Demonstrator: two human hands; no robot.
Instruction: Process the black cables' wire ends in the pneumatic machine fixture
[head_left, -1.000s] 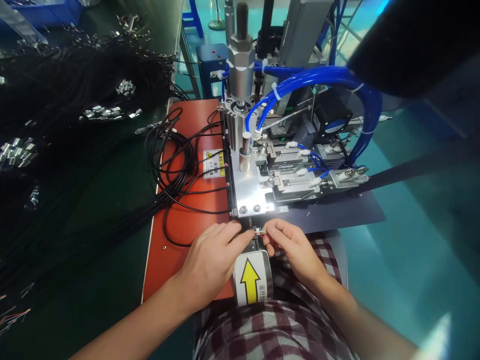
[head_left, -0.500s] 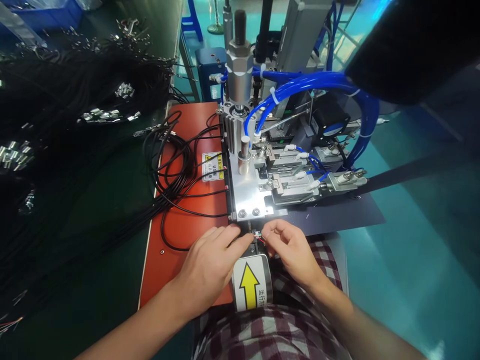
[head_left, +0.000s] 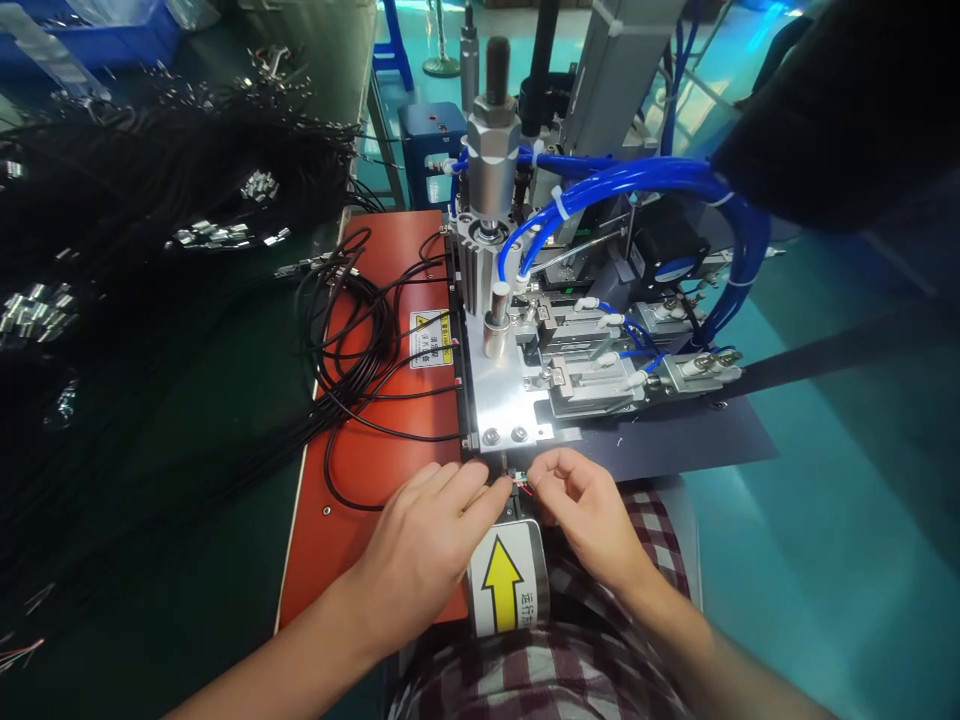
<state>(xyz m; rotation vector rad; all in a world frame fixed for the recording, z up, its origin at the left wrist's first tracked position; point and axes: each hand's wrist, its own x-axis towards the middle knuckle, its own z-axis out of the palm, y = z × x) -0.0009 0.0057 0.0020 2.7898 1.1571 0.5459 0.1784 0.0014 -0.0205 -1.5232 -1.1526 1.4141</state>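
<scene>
Thin coloured wires (head_left: 523, 481), red, green and white among them, show in the small gap between my hands at the front of the machine. My right hand (head_left: 581, 510) pinches their ends between thumb and fingertips. My left hand (head_left: 435, 530) is closed, back upward, with its thumb tip at the other side of these wires. A black cable (head_left: 352, 500) loops over the red board and runs under my left hand; the grip on it is mostly hidden. Just ahead of my fingers is the machine's shiny metal plate (head_left: 499, 400).
Several black cables lie coiled on the red board (head_left: 390, 450), their ends entering the machine's side. A pile of black cables (head_left: 187, 190) with metal ends covers the left table. Blue air hoses (head_left: 637, 180) arch over the cylinders. A yellow-arrow label (head_left: 502, 580) sits below my hands.
The whole view has shifted slightly, so the scene sits a little lower and further right. Both hands keep nearly the same pose at the wires.
</scene>
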